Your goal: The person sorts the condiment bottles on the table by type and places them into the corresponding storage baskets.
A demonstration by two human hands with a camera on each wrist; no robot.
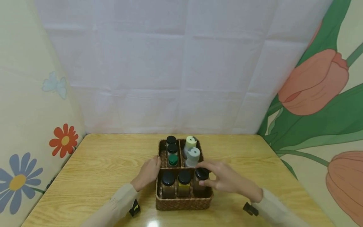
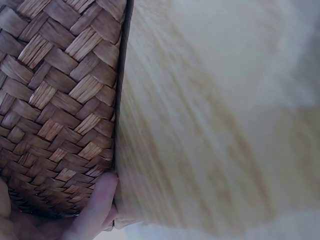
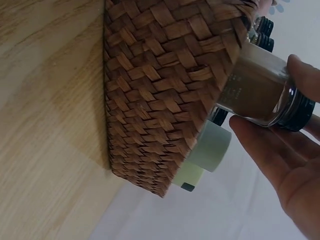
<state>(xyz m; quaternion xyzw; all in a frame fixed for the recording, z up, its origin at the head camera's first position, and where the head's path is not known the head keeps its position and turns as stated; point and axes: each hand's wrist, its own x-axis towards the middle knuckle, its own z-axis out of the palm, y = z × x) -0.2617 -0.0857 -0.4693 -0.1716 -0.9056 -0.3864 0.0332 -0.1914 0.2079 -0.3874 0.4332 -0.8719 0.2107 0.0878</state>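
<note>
A brown woven basket [image 1: 184, 204] with compartments stands on the table. My left hand [image 1: 150, 171] holds its left side, the fingers [image 2: 102, 197] against the weave and near its lower edge in the left wrist view. At the front right compartment, my right hand [image 1: 224, 176] grips a clear jar [image 3: 257, 82] of brown contents by its black lid and upper body. The jar rises partly above the basket rim in the right wrist view. Two more black-lidded jars, one dark jar [image 1: 168, 183] and one yellowish jar [image 1: 184, 183], stand beside it in the front row.
The back left compartment holds two black-lidded jars and a green-capped jar [image 1: 173, 160]. At back right stand a yellow-topped bottle [image 1: 191, 142] and a pale green-topped bottle [image 1: 193, 154]. A white cloth [image 1: 170, 78] hangs behind the wooden table [image 1: 119, 160].
</note>
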